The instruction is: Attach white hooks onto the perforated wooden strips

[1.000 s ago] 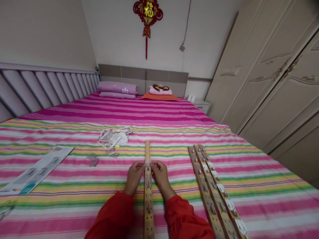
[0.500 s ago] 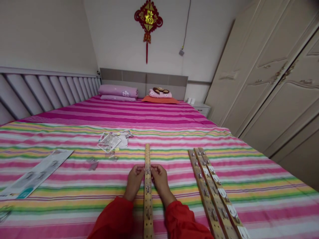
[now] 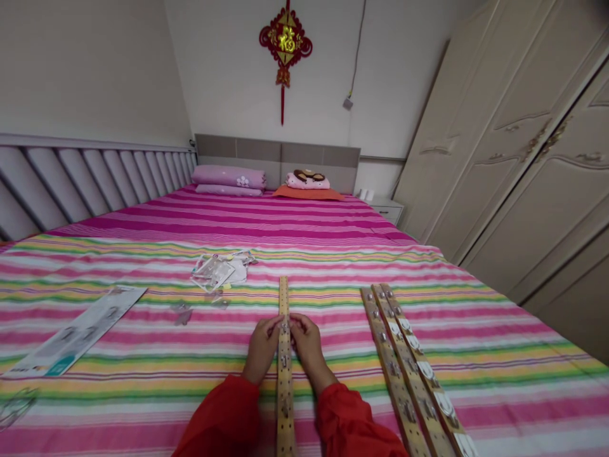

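A long, narrow wooden strip [image 3: 285, 393] with rows of small holes lies lengthwise on the bed in front of me. Shiny metal fittings sit along it at intervals. My left hand [image 3: 262, 346] comes to the strip's left edge, fingers closed and fingertips at a small metal fitting [image 3: 285, 327]. From the other side, my right hand [image 3: 306, 343] pinches at the same fitting, its thumb and fingers drawn together. The fingertips partly cover the fitting, so its exact shape is hard to see. Another metal fitting [image 3: 284, 362] sits on the strip nearer to me.
To the right lie three more wooden strips [image 3: 397, 374] with metal fittings, some with white pieces. On the left are a flat printed package [image 3: 78, 333], clear plastic bits [image 3: 182, 312] and a wire-like bundle [image 3: 18, 406]. A heap of packaging [image 3: 223, 270] lies farther back on the striped sheet [image 3: 342, 266].
The view has shifted slightly. Both hands stay at the same fitting on the strip, with only small finger movement; the strip and other items keep their places.
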The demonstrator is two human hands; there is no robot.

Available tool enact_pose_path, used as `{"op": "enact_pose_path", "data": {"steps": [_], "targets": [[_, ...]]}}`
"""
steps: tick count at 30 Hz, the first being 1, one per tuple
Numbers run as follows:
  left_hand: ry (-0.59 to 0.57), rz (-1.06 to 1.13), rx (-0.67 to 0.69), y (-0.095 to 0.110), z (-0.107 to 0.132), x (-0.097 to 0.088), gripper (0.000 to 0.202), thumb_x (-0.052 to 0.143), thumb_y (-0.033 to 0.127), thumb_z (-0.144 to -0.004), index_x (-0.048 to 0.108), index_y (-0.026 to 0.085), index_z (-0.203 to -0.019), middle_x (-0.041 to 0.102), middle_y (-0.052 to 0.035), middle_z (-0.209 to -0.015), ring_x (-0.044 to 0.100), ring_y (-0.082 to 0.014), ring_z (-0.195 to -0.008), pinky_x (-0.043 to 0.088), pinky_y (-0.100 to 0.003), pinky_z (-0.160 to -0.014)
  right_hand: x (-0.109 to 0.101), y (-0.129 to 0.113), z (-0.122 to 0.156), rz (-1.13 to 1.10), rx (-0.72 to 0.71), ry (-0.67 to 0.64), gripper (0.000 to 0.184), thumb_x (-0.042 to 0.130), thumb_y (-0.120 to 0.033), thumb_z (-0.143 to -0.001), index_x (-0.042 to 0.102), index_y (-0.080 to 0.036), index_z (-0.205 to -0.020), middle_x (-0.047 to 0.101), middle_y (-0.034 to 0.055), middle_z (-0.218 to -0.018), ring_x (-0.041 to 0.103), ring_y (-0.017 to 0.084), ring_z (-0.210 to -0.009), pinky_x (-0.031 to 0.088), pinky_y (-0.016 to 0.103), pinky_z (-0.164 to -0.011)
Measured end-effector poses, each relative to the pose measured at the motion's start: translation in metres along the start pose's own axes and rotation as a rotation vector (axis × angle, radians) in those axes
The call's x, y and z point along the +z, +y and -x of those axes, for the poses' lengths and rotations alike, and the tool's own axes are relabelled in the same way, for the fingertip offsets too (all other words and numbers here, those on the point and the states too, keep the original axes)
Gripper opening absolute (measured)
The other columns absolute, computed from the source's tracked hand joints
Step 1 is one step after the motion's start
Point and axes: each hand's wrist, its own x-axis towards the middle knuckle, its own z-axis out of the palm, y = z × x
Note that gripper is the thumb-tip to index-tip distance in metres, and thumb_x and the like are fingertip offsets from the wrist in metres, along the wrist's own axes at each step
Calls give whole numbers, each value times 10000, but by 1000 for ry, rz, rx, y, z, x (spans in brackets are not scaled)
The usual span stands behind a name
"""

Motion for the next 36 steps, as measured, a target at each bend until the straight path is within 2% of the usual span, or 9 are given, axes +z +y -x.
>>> {"op": "enact_pose_path", "data": {"steps": [6, 10, 12, 17, 23, 27, 32, 36], "targets": [[-7, -27, 46, 2, 2, -1, 285, 544, 339, -768, 710, 206, -958, 650, -65, -922, 620, -204, -902, 489, -364, -858, 2, -9, 7, 7, -8, 1, 294, 670, -360, -620, 694, -167, -839, 566, -51, -505, 453, 93, -408, 356, 204, -390], [13, 59, -62, -1, 3, 0, 401, 570, 386, -736, 657, 168, -1061, 648, -74, -927, 639, -192, -775, 531, -354, -736, 3, -14, 12, 1, -11, -23, 286, 664, -361, -627, 711, -165, -829, 564, -46, -480, 445, 100, -403, 364, 215, -400], [31, 84, -79, -2, 3, 1, 395, 578, 389, -721, 661, 156, -1030, 654, -77, -908, 646, -195, -771, 535, -355, -730, 3, -15, 13, -6, -15, -25, 289, 670, -363, -617, 713, -160, -818, 573, -40, -483, 440, 98, -398, 362, 215, -398], [32, 42, -3, 1, 3, 0, 276, 573, 356, -724, 702, 182, -895, 675, -76, -889, 645, -221, -883, 509, -382, -846, 3, -13, 11, 5, -17, -9, 305, 686, -361, -601, 724, -159, -827, 578, -40, -480, 449, 99, -397, 355, 209, -388], [16, 53, -33, 8, 8, -3, 303, 590, 385, -689, 712, 175, -869, 688, -79, -856, 655, -231, -844, 520, -379, -811, 1, -12, 16, 11, -34, -20, 288, 684, -351, -604, 723, -153, -809, 590, -37, -498, 441, 90, -383, 345, 206, -379], [3, 78, -55, 11, 18, -7, 318, 614, 404, -660, 713, 169, -850, 693, -75, -834, 658, -236, -824, 520, -376, -799, -1, -10, 27, 31, -47, -18, 308, 691, -399, -615, 721, -157, -804, 578, -36, -489, 455, 107, -397, 348, 211, -369], [-47, 53, -14, 10, 42, -10, 283, 599, 390, -691, 716, 197, -862, 688, -76, -869, 650, -232, -856, 511, -377, -821, -7, -6, 49, 56, -30, -27, 315, 693, -425, -612, 716, -179, -807, 599, -19, -512, 523, 148, -451, 390, 233, -388], [-122, 146, -109, 8, 49, -22, 349, 661, 422, -635, 702, 163, -865, 678, -72, -776, 638, -211, -721, 515, -353, -697, -13, -5, 62, 40, 45, -3, 390, 713, -412, -601, 696, -171, -907, 538, -51, -466, 460, 118, -374, 361, 225, -355]]}}
